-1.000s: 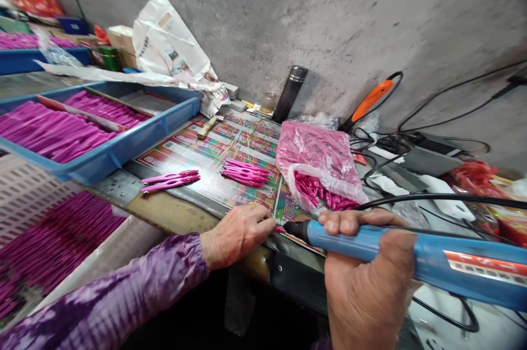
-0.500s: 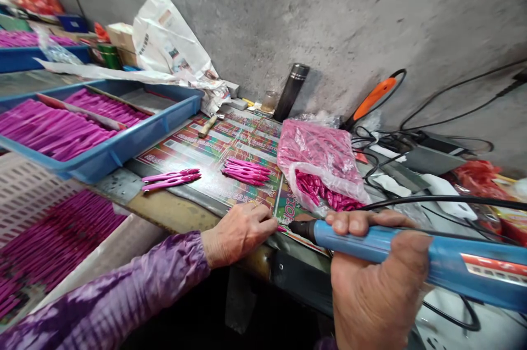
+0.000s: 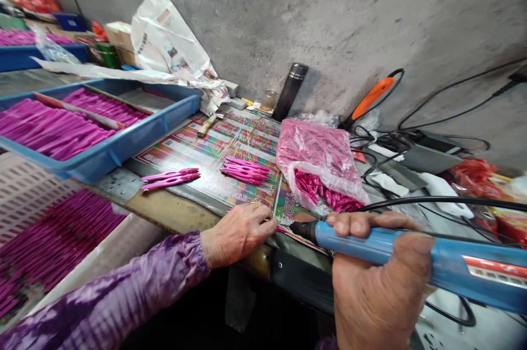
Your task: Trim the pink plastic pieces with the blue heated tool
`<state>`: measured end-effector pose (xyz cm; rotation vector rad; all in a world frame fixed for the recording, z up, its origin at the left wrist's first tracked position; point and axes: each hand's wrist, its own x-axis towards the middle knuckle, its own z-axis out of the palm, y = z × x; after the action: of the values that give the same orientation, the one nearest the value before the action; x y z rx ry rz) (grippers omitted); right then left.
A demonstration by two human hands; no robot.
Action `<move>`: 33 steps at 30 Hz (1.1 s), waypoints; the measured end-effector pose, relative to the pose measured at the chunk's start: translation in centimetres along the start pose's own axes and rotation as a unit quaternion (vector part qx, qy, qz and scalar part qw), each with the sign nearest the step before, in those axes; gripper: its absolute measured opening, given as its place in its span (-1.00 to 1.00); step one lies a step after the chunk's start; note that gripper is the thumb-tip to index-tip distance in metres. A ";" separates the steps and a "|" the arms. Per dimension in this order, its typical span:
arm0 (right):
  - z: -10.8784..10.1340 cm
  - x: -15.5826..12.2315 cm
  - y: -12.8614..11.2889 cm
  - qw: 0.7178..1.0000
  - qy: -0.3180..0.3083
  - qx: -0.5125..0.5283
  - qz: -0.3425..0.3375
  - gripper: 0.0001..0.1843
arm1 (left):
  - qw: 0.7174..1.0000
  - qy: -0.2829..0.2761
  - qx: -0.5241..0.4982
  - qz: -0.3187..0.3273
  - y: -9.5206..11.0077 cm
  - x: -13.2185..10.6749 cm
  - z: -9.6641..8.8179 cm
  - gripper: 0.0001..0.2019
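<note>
My right hand (image 3: 370,295) is wrapped around a blue corded electric screwdriver (image 3: 447,262), whose black nose points left toward my left hand. At the table's front edge, my left hand (image 3: 242,232) is closed in a pinch on a slim pink piece (image 3: 282,228). Only that piece's end shows, close to the screwdriver's tip; my fingers hide the rest. Beyond my left hand lies a neat bundle of slim pink pieces (image 3: 246,171). Farther left is a smaller group of them (image 3: 171,177). An open plastic bag (image 3: 317,146) holds shiny magenta pieces.
Blue divided tray (image 3: 99,155) with pink pieces stands left, above a white basket (image 3: 35,196). Toward the wall are a wooden-handled tool (image 3: 207,126), a black flask (image 3: 291,92) and an orange-handled tool (image 3: 373,98). Black cables (image 3: 436,201) run across the right side.
Almost nothing differs. The view has shifted very slightly, and the screwdriver's nose sits a touch farther right; both hands keep their grips.
</note>
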<state>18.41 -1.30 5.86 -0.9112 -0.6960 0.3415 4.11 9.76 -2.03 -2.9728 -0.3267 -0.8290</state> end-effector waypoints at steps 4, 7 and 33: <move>0.0 0.1 0.0 1.000 0.004 -0.001 0.001 -0.78 | 1.000 -0.011 0.002 0.005 -0.1 -0.1 -0.4 -0.81; 0.0 0.2 0.0 1.000 0.005 0.000 0.001 -0.77 | 1.000 -0.011 0.000 0.007 -0.1 -0.1 -0.5 -0.80; 0.1 -0.1 -0.1 1.000 0.002 0.012 0.018 -0.75 | 0.999 0.005 -0.022 0.031 0.0 -0.2 -0.9 -0.76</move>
<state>18.32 -1.34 5.95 -0.9017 -0.6711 0.3785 3.44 9.65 -1.36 -3.0018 -0.2163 -0.8552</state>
